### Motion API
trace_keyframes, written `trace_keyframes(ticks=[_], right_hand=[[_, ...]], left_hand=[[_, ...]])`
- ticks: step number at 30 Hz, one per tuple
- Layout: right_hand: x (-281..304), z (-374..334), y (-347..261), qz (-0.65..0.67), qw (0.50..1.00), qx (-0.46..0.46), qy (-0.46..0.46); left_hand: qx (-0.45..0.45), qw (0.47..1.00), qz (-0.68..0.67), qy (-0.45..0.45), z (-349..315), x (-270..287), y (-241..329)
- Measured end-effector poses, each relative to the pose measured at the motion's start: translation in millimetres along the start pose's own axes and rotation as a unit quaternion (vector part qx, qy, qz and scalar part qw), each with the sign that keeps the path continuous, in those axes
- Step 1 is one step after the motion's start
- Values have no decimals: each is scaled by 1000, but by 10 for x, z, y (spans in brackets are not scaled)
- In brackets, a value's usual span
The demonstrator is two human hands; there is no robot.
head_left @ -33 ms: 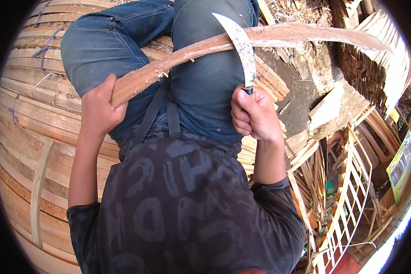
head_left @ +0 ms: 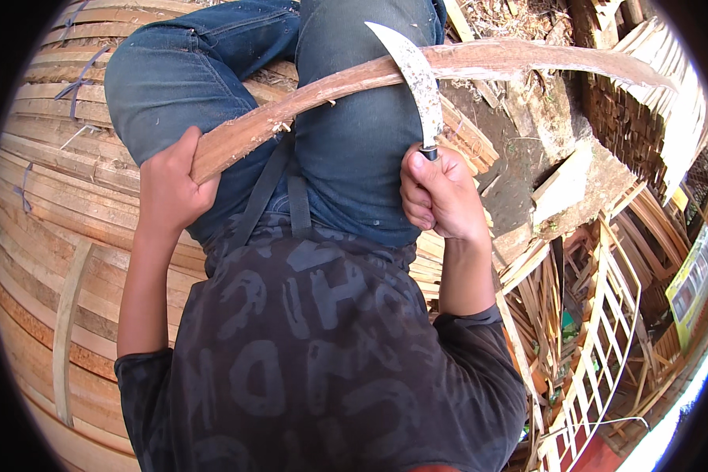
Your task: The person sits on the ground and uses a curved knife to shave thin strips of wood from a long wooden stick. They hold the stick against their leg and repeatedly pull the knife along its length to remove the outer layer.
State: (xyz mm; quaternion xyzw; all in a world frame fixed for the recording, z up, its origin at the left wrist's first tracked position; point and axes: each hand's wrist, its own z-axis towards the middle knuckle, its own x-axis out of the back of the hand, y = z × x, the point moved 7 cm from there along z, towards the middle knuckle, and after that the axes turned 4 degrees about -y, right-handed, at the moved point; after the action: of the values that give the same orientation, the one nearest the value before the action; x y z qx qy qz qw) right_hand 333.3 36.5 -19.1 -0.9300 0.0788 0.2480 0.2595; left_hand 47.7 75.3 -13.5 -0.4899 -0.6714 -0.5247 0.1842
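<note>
A long strip of wood [head_left: 322,93] lies across my thighs and reaches away to the far right, looking bowed in this view. Its near end is gripped by my left hand [head_left: 179,185], fingers wrapped round it. My right hand [head_left: 442,189] is closed on the dark handle of a curved sickle [head_left: 419,86], thumb towards the blade. The speckled blade crosses the strip over my right leg, its pale tip pointing up and left past the wood. Small curled shavings cling to the strip's near edge. The handle is mostly hidden in my fist.
Stacked wooden slats [head_left: 47,228] fill the left side, some tied with purple string [head_left: 77,85]. At the right lie a bundle of thin strips [head_left: 653,102], a flat offcut [head_left: 566,182], and a wooden lattice [head_left: 602,338]. A yellow-edged panel [head_left: 691,287] stands at the far right.
Almost nothing differs. My right hand and forearm have shifted very slightly to the right; the sickle still crosses the wood at the same place.
</note>
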Motion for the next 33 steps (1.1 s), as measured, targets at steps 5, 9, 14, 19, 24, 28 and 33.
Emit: trace_keyframes(ticks=[5,9,14,19,24,28,33], right_hand=[[330,-264,-232,10,990,93,110],[849,-568,-475,178,917,265,239],[1240,-1118,-865,123,904,328,245],[121,-308,-209,61,996,62,18],[56,-39,-12,10,1000,-8,9],[156,-123,-78,-15,996,4,87],[262,-247,-115,-4,992,56,117]], left_hand=[[2,1000,10,19,-4,-39,10],[-5,1000,23,8,14,-49,-11],[2,1000,22,16,-24,-85,-84],[-4,999,41,18,26,-80,23],[-4,999,31,18,-14,-65,-21],[3,999,32,12,19,-109,-11],[-18,999,13,25,55,-106,75]])
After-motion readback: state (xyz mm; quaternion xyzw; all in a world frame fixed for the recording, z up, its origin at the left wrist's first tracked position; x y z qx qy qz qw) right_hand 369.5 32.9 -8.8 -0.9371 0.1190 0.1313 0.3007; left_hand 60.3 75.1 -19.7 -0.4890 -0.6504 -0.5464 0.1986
